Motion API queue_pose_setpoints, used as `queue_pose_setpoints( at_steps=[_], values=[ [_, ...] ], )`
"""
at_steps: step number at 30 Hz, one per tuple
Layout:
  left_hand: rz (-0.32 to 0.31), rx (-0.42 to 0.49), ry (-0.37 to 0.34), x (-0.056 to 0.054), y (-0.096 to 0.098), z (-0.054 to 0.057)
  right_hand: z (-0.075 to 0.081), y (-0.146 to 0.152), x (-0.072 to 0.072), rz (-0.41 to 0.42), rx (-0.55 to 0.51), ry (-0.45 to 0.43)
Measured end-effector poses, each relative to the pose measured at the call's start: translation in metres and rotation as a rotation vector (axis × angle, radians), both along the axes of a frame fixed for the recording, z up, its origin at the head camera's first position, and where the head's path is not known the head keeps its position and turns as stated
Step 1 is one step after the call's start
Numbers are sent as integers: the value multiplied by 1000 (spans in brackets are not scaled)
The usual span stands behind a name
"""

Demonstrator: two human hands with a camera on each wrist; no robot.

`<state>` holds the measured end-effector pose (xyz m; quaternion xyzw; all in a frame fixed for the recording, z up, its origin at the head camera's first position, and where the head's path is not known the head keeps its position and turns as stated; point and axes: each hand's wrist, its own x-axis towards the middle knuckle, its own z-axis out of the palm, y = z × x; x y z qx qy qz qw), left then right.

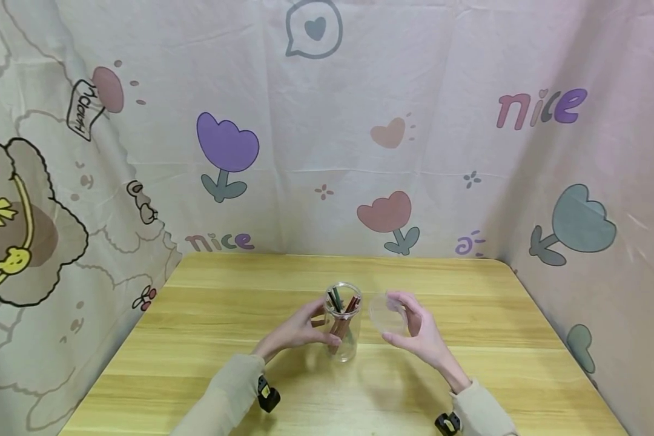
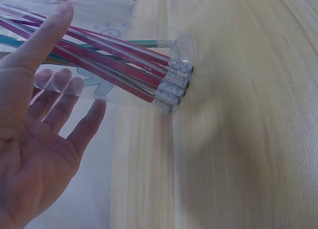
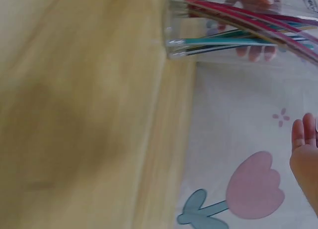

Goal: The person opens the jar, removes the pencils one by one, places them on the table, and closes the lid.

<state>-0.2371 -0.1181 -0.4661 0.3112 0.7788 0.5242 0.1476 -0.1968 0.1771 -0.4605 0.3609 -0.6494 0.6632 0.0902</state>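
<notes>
A clear cylindrical jar (image 1: 347,350) stands on the wooden table with its mouth uncovered. Inside lean several pencils (image 2: 119,67), mostly red with some green, their eraser ends at the jar's bottom. My left hand (image 1: 304,330) grips the jar from the left, thumb on the near side and fingers around the back. To the right of the jar's mouth, my right hand (image 1: 422,333) holds a round translucent lid (image 1: 383,315) by its edge between thumb and fingers. In the right wrist view, only part of the right hand (image 3: 307,157) shows at the right edge.
The light wooden table (image 1: 223,284) reaches back to a hanging cloth (image 1: 305,163) printed with flowers and words. More printed cloth (image 1: 114,254) hangs along the left side and the right. A small black device (image 1: 268,395) is strapped at each wrist.
</notes>
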Motion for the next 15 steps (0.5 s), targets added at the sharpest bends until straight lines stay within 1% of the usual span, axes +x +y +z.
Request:
queue_pose_setpoints(
  at_steps=[3, 6, 9, 12, 15],
  values=[
    [5, -10, -4, 1, 0, 0, -9, 6, 3, -46, 96, -38],
    [7, -10, -7, 1, -1, 0, -15, 11, 5, -104, 227, -83],
    [10, -6, -10, 1, -1, 0, -19, 15, 6, -133, 361, -108],
    [12, -10, -10, 1, -1, 1, -22, 18, 7, -135, 470, -97],
    [17, -22, -7, 2, -1, 2, -26, 19, 8, -128, 561, -67]
  ],
)
